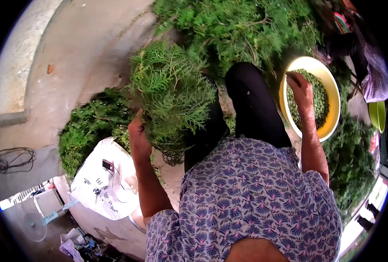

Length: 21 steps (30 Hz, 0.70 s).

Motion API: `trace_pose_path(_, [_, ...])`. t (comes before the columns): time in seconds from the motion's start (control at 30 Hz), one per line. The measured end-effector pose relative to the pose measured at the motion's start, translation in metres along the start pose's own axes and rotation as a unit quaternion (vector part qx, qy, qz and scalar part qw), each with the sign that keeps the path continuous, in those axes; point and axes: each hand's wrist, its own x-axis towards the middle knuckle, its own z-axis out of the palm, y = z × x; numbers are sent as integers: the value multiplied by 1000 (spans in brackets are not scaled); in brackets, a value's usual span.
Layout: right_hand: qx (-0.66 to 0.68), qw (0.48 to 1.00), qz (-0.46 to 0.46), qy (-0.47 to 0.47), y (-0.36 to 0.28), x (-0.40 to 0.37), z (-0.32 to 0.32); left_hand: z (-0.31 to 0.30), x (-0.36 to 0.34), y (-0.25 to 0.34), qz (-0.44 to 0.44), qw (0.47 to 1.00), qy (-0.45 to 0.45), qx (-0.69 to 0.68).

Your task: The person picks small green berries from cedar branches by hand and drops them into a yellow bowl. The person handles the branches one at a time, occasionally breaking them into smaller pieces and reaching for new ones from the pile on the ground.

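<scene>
My left hand (139,136) is closed round the stem end of a bushy green conifer branch (172,91), which looks like arborvitae. The branch's flat, scaly sprays spread over my left knee. Over a yellow basin (334,100) to my right is my right hand (302,89), its fingers drawn together near the basin's far left rim. Whether anything sits between those fingers is too small to make out. Small green cones or seed pods (320,98) cover the inside of the basin.
A large heap of cut green branches (246,30) lies ahead, with another pile (93,126) at left. Beside that pile is a white sack (102,187) with a dark phone-like object (108,164) on it. A coiled cable (14,159) lies far left. Another person's patterned clothing (375,78) shows at right.
</scene>
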Motion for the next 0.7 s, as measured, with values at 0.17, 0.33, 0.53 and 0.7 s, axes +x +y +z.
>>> trace_pose_path(0.17, [-1,1000,-9,4,-2,12,7,-6,14,-31,-152,923,162,-313])
trace_pose_path(0.33, [12,999,-33,14,-22,10,8,-14,45,-102,-85,841,108,-524])
trace_pose_path(0.53, [100,993,-49,-25,-43,5,22,-1,116,-81,144,746,-257,-597])
trace_pose_path(0.7, [106,991,-79,0,-55,4,20,3,131,-96,-47,751,-130,-646])
